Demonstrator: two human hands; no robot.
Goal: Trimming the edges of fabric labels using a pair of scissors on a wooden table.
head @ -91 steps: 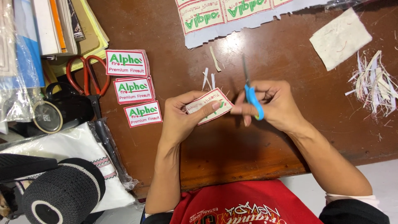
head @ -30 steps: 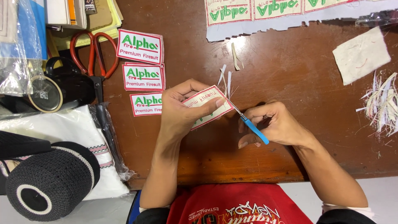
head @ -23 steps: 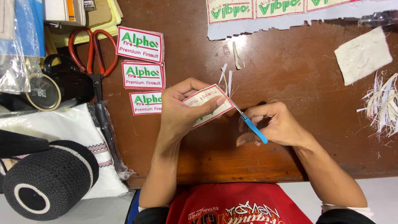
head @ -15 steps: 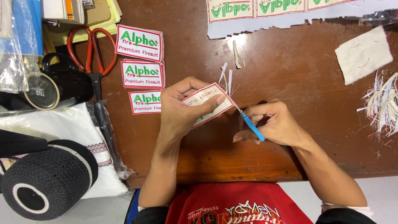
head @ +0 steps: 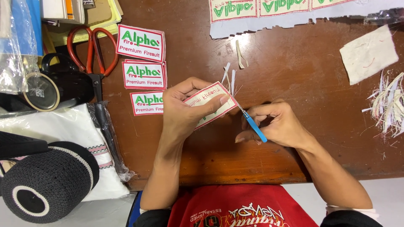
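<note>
Lying over the middle of the brown wooden table (head: 294,84), a small rectangular patch (head: 209,103) of white cloth with a red stitched border is held up by the left hand (head: 185,107): the thumb is pressed on its face and the fingers are curled behind it, so the hand is closed around the patch. A thin snipper (head: 251,122) with a blue plastic handle is gripped in the right hand (head: 275,126), whose fingers are folded tightly around it; its metal tip is set at the right edge of the patch. Three finished patches (head: 143,69) of the same flat, embroidered kind are laid in a column to the left, near scissors (head: 90,50) with orange loop handles. A long white strip (head: 294,12) of uncut patches, ragged at its lower edge, is spread along the far side. Narrow white offcuts (head: 233,69) are scattered just beyond the held patch, and a heap of frayed scraps (head: 389,103) is seen at the right, under a rough square cloth piece (head: 368,52). A round black knitted cap (head: 46,180) is placed at the lower left.
</note>
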